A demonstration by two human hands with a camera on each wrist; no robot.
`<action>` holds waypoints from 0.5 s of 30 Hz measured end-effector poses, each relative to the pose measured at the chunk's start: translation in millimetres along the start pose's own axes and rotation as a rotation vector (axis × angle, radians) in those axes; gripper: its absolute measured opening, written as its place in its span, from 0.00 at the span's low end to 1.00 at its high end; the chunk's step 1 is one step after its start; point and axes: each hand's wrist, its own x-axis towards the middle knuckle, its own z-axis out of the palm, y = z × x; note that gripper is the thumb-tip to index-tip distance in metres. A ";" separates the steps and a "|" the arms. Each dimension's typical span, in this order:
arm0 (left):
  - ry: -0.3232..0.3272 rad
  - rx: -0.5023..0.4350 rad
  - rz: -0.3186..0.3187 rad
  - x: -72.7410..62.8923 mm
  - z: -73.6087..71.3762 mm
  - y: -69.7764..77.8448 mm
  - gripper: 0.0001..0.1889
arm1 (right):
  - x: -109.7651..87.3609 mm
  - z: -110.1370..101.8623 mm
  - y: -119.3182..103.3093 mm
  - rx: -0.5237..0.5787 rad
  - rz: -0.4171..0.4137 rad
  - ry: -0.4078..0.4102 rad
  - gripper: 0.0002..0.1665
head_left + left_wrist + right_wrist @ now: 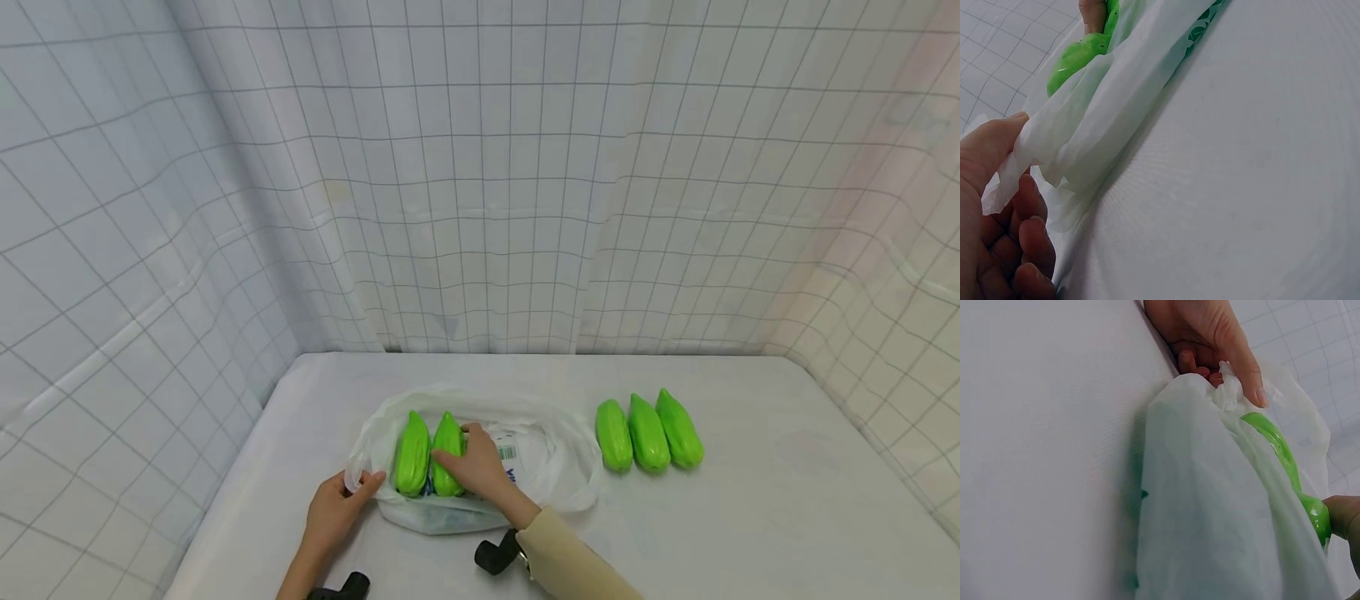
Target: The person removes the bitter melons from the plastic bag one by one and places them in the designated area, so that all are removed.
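Observation:
A translucent white plastic bag (555, 492) lies spread open on the table, with printed text and a barcode inside. My left hand (332, 510) pinches the bag's left edge between thumb and fingers; the bunched film shows in the left wrist view. Two glossy, bright green, long gourd-like pieces, each with a pointed far end, lie side by side in the bag: a left green gourd (412, 457) and a right green gourd (447, 442). My right hand (483, 462) grips the right one, thumb on its left side and fingers over its right side.
Three more green gourds (649, 435) lie in a row on the white table (750, 517), right of the bag. White grid-patterned curtains (480, 208) hang behind the table and at both sides. Black wrist-worn devices (495, 557) show below the hands.

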 end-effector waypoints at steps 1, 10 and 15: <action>0.001 0.003 0.006 -0.1 0.0 0.1 0.18 | -0.1 0.0 0.5 0.009 -0.001 0.002 0.38; -0.003 0.003 -0.013 0.0 0.6 -0.8 0.18 | -0.7 0.0 4.9 0.042 -0.018 0.017 0.39; -0.008 0.012 -0.004 0.4 -0.3 1.0 0.19 | -0.8 -0.7 6.7 0.049 -0.036 0.027 0.38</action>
